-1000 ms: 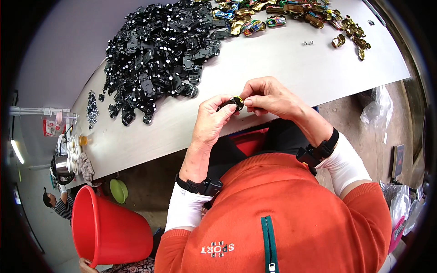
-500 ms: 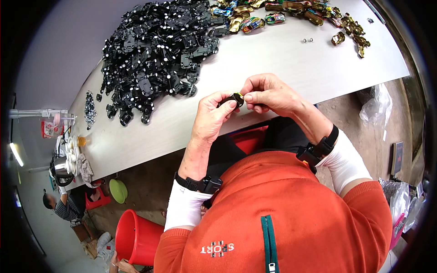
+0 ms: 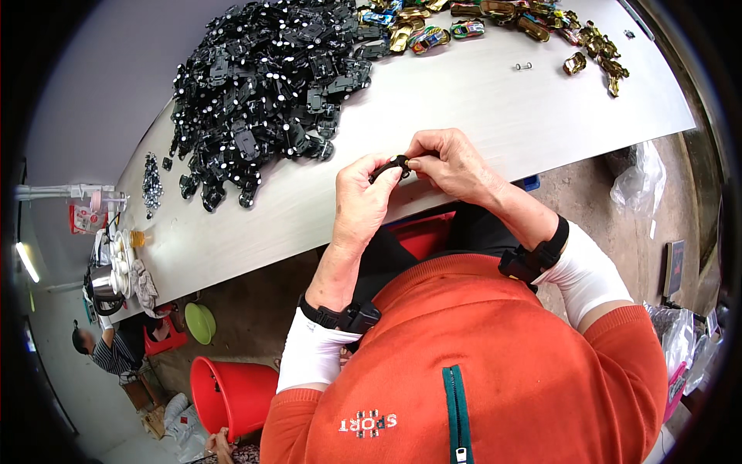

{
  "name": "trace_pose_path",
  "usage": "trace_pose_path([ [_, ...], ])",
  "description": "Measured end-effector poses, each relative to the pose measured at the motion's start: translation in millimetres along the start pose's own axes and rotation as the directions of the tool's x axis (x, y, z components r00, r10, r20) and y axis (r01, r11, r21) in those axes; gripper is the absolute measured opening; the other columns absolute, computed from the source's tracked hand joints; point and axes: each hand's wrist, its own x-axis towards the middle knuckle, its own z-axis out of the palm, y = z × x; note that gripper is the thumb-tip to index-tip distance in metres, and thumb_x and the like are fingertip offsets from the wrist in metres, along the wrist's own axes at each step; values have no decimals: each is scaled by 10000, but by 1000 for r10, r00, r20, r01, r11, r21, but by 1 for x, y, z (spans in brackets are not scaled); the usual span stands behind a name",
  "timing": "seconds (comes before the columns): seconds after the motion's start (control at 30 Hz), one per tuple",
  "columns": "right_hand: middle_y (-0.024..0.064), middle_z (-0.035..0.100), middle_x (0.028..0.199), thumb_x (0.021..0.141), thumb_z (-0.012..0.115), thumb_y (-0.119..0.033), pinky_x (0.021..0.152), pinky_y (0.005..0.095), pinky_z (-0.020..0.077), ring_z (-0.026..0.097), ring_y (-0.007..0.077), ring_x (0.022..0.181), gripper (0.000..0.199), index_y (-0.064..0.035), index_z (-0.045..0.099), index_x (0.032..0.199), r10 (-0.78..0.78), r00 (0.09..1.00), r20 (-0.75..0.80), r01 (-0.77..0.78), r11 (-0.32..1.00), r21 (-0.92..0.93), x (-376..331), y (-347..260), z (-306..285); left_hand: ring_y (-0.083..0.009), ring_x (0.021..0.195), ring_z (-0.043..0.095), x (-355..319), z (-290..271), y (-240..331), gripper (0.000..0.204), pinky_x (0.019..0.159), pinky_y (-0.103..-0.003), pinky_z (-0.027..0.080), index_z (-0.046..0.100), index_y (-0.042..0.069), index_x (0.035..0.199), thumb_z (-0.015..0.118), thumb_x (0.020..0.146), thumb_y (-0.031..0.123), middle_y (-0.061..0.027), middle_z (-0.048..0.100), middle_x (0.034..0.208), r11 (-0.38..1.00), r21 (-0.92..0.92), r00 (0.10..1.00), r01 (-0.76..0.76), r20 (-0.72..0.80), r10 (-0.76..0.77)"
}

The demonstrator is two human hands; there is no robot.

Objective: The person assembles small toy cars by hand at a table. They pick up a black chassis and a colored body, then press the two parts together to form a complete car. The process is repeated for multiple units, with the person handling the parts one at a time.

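Observation:
My left hand [image 3: 360,199] pinches a small black toy car part [image 3: 399,162] between thumb and fingers, just over the near edge of the table. At the part's right end my right hand [image 3: 454,164] is closed, thumb and forefinger pressed against it. Fingers cover much of the piece, so its full shape is hidden. A big heap of black toy car chassis [image 3: 246,139] with small pale-centred wheels lies beyond my left hand. Shiny, colourful toy car bodies [image 3: 430,39] are spread along the far side.
A small wheel axle [image 3: 524,66] lies alone on the white table [image 3: 464,93]. Small metallic parts [image 3: 151,185] are piled at the left. A red bucket [image 3: 232,394], held by another person's hand [image 3: 220,447], stands lower left, near a green basin [image 3: 201,323]. Another person [image 3: 116,348] sits farther off.
My right hand has shifted slightly left and tightened its fingers at the part, whose yellow-green edge shows less. The red bucket and the hand on it have moved a little.

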Motion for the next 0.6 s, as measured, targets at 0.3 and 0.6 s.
trace_pose_path([
  [0.3, -7, 554, 665, 887, 542, -66, 476, 164, 389, 481, 32, 546, 91, -8, 612, 887, 167, 983, 74, -180, 953, 244, -2, -2, -6, -25, 518, 473, 4, -7, -4, 118, 448, -136, 337, 640, -9, 923, 643, 848, 82, -33, 621, 698, 962, -226, 987, 156, 67, -144],
  [0.6, -5, 577, 687, 888, 534, -60, 520, 200, 438, 511, 63, 555, 118, 6, 629, 864, 8, 1000, -10, -7, 999, 48, -2, 2, -5, -24, 509, 470, 1, -2, -5, 144, 444, -154, 352, 634, -19, 976, 615, 854, 54, -41, 626, 718, 982, -161, 995, 97, 55, -89],
])
